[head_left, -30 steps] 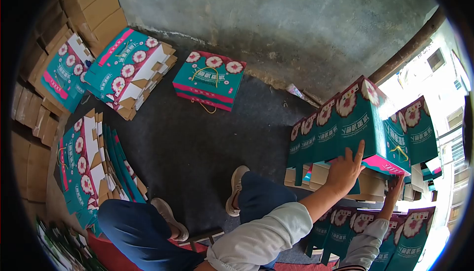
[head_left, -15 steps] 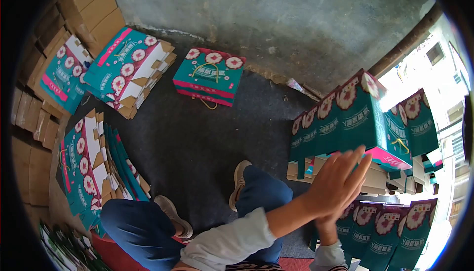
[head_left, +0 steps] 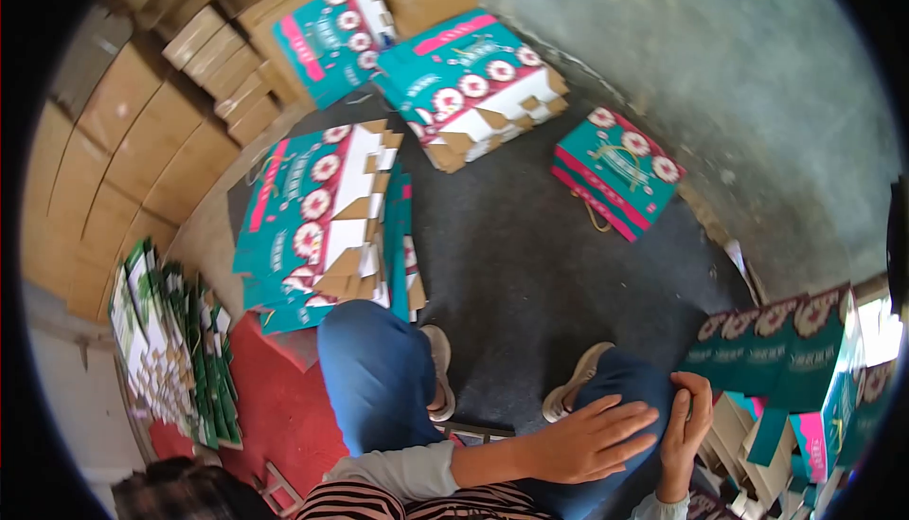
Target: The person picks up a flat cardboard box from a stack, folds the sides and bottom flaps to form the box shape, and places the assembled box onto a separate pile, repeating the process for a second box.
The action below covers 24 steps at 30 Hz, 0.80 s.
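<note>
My left hand (head_left: 589, 439) reaches across my lap, above my right thigh. Its fingers are stretched and slightly apart, and nothing is in it. Just beside it is my right hand (head_left: 686, 430), raised by my right knee with the fingers loosely bent and apart, also holding nothing. Nearest to the right hand are teal cartons (head_left: 805, 349) with flower prints and an open row of flaps below. Flat printed teal cartons (head_left: 312, 203) lie stacked beyond my left knee. Another flat stack (head_left: 473, 80) rests farther back.
A closed carton with a cord handle (head_left: 620, 170) sits on the dark floor near the grey wall (head_left: 682, 37). Brown cardboard boxes (head_left: 142, 160) are piled at left. Green-and-white folded packaging (head_left: 180, 349) stands beside the red mat (head_left: 275, 387).
My view has swung left, so the cartons appear farther right. My hands, together beside the right-hand cartons before, are now apart over my right leg.
</note>
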### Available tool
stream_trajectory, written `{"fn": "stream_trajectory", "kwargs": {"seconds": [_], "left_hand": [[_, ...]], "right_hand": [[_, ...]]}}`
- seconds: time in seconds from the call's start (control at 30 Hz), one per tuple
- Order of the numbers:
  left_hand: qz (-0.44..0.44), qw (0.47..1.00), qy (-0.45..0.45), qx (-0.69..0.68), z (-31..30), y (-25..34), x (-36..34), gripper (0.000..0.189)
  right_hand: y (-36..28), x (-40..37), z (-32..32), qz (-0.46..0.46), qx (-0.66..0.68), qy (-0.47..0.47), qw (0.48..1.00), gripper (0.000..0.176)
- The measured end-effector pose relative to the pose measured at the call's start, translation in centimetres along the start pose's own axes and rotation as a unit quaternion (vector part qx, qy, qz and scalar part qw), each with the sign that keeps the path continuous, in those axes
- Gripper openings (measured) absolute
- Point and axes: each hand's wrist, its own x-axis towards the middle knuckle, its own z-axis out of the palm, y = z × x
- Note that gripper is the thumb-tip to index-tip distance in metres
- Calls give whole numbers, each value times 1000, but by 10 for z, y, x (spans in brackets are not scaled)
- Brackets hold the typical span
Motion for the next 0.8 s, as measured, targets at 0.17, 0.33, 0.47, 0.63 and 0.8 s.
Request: {"fn": "stream_trajectory", "kwargs": {"seconds": [0.17,0.33,0.47,0.63,0.8], "left_hand": [[-147,940,171,256,-152,-2,-50,40],[-415,752,307,411,-246,-64,-175,24],[-638,649,-81,406,-206,-108,-310,29],[-662,680,32,315,-185,-155,-326,46],[-563,663,174,462,-225,-234,-278,76]], "right_hand": [[-56,22,15,-177,-101,-136,969,16],[-75,26,61,-217,-122,-272,929,25],[-69,24,87,-154,-175,-348,908,28],[-66,28,89,-128,-216,-356,900,31],[-67,31,96,-99,-247,-365,892,29]]}}
